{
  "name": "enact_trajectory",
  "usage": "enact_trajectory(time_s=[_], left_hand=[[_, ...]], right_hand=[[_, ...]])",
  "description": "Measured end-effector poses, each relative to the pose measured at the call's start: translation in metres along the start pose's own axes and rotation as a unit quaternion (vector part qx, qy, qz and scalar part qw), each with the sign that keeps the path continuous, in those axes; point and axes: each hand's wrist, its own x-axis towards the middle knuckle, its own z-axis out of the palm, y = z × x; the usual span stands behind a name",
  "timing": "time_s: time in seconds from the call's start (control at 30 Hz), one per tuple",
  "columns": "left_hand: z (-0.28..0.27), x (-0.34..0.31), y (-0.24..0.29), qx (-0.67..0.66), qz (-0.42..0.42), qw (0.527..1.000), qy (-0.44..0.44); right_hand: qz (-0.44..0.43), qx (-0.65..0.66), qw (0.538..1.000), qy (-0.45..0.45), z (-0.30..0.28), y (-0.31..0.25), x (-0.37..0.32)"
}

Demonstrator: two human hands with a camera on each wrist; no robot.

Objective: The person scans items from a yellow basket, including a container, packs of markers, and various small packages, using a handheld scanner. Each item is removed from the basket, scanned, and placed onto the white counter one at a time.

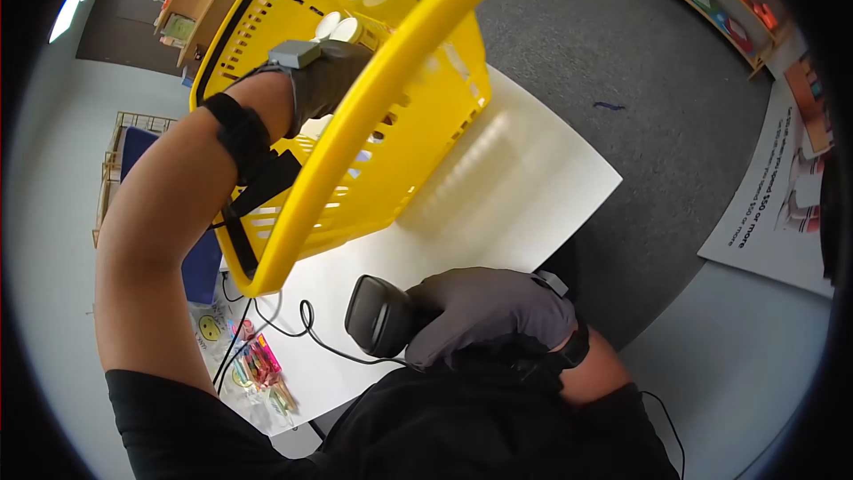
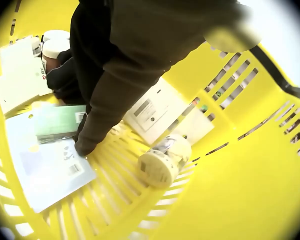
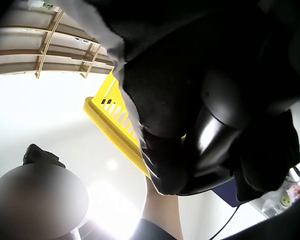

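Note:
My gloved left hand (image 1: 333,76) reaches inside the yellow basket (image 1: 444,111). In the left wrist view, the fingers and thumb of that hand (image 2: 117,75) stand apart. The fingers are beside a brown jar with a white lid (image 2: 55,48), and the thumb tip is by the green box (image 2: 60,121); contact is unclear. Under the box lies a pale blue packet (image 2: 52,172). A white-lidded jar (image 2: 162,160) and a white box (image 2: 152,112) are farther right. My gloved right hand (image 1: 498,311) grips a black handheld scanner (image 1: 378,316), also visible in the right wrist view (image 3: 210,135).
The basket sits on a white table (image 1: 551,160). A black cable (image 1: 306,311) runs from beside the scanner across the tabletop. Colourful small packets (image 1: 259,363) lie at the table's near left. Shelves (image 1: 702,0) and a printed sign (image 1: 764,187) stand to the right.

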Motion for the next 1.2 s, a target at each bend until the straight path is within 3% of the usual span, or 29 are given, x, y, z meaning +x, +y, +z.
enact_trajectory(time_s=[0.4, 0.43, 0.47, 0.5, 0.57, 0.63, 0.67, 0.73, 0.83, 0.97, 1.03, 1.13, 1.2], left_hand=[[-0.024, 0.025, 0.010, -0.016, 0.018, 0.998, 0.064], [-0.016, 0.007, 0.033, -0.020, 0.024, 0.997, 0.069], [-0.012, -0.011, 0.061, 0.365, 0.053, 0.926, 0.076], [-0.011, -0.035, 0.083, 0.694, 0.063, 0.713, 0.075], [-0.028, -0.076, 0.081, 0.529, 0.171, 0.815, 0.162], [-0.037, -0.125, 0.076, 0.375, 0.219, 0.868, 0.241], [-0.039, -0.152, 0.068, 0.300, 0.277, 0.873, 0.268], [-0.033, -0.208, 0.034, 0.145, 0.390, 0.849, 0.327], [0.010, -0.267, -0.034, -0.065, 0.472, 0.742, 0.471], [0.022, -0.290, -0.126, -0.194, 0.400, 0.766, 0.465], [0.028, -0.287, -0.156, -0.221, 0.359, 0.814, 0.400], [0.027, -0.283, -0.182, -0.284, 0.328, 0.828, 0.354], [0.017, -0.284, -0.188, -0.277, 0.313, 0.838, 0.351]], right_hand=[[-0.023, 0.047, 0.997, 0.047, 0.013, 0.013, -0.004], [-0.016, 0.060, 0.997, 0.052, 0.016, 0.014, -0.004], [-0.010, 0.049, 0.997, 0.051, 0.019, 0.012, -0.006], [-0.004, 0.066, 0.996, 0.065, 0.021, 0.010, -0.009], [0.009, 0.100, 0.991, 0.092, 0.027, 0.007, -0.011], [0.017, 0.102, 0.990, 0.096, 0.029, 0.005, -0.010], [0.019, 0.120, 0.987, 0.106, 0.030, 0.007, -0.009], [0.033, 0.131, 0.984, 0.117, 0.034, 0.011, -0.005], [-0.040, 0.224, 0.967, 0.118, 0.034, 0.024, 0.001], [-0.087, 0.214, 0.969, 0.085, 0.033, 0.025, 0.008], [-0.087, 0.195, 0.970, 0.113, 0.035, 0.029, 0.012], [-0.076, 0.164, 0.973, 0.141, 0.045, 0.027, 0.019], [-0.054, 0.018, 0.983, 0.177, 0.066, 0.019, 0.025]])
